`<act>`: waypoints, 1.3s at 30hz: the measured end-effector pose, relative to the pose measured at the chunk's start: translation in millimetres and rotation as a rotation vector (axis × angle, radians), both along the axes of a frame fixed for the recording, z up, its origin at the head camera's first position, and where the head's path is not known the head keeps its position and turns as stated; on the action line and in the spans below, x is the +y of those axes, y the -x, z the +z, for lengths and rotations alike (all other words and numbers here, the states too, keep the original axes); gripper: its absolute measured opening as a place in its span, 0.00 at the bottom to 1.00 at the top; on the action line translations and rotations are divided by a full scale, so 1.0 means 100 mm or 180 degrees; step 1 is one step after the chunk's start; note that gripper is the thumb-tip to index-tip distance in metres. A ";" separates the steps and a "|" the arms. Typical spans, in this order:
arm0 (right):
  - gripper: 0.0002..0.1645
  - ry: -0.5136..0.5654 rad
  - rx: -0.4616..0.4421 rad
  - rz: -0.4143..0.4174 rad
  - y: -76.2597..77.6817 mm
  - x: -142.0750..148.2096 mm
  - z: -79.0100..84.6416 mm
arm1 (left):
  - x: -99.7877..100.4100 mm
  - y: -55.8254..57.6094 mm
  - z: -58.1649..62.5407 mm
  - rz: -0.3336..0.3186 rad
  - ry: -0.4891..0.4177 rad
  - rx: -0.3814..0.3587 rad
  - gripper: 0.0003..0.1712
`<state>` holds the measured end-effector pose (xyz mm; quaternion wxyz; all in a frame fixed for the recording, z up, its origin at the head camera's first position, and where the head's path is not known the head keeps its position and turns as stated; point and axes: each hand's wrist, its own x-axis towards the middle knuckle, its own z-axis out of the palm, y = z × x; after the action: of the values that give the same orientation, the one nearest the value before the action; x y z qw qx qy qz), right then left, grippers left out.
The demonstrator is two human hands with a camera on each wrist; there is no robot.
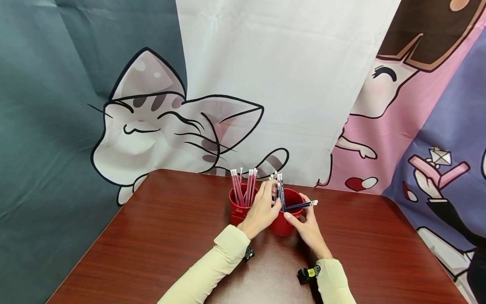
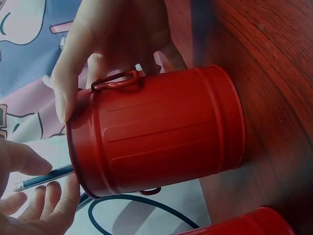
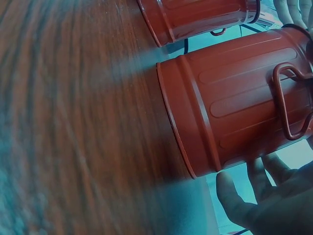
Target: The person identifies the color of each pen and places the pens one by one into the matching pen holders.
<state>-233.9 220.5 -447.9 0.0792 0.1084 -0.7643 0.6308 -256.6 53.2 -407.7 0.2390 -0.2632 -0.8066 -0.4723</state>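
Two red metal cups shaped like small bins stand side by side on the table. My left hand is over the rim of the right cup, thumb and fingers pinching a dark blue pencil at the cup's mouth. Other dark blue pencils stand in that cup, and one pencil leans out to the right. Around the cup's right side, my right hand grips it, thumb at the rim near the wire handle. The left cup holds several red pencils, white erasers up.
The brown wood-grain table extends on both sides of the cups. Behind its far edge hangs a cartoon-printed cloth. Small black cameras sit at both wrists, one wrist camera low over the table.
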 end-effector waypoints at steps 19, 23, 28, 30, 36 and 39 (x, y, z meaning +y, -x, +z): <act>0.44 -0.0061 -0.0049 -0.0036 -0.04 0.04 0.02 | -0.03 -0.07 -0.10 -0.0078 -0.0339 -0.0190 0.28; 0.45 0.0023 -0.0033 0.0000 0.01 0.07 -0.05 | -0.06 -0.11 -0.12 -0.0102 -0.0366 -0.0199 0.28; 0.46 0.0061 0.0002 0.0044 0.09 0.12 -0.18 | -0.13 -0.14 -0.12 -0.0056 -0.0328 -0.0200 0.28; 0.46 0.0044 0.0013 0.0021 0.11 0.13 -0.22 | -0.15 -0.16 -0.12 -0.0057 -0.0307 -0.0207 0.28; 0.48 -0.0002 -0.0089 0.0014 0.07 0.16 -0.14 | -0.27 -0.23 -0.11 -0.0018 -0.0328 -0.0224 0.26; 0.51 -0.0011 -0.0180 0.0138 0.07 0.24 -0.09 | -0.38 -0.26 -0.10 0.0016 -0.0421 -0.0162 0.25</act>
<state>-240.5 244.5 -457.2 0.0437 0.1072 -0.7647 0.6339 -230.3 15.7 -418.0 0.2365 -0.2327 -0.7800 -0.5305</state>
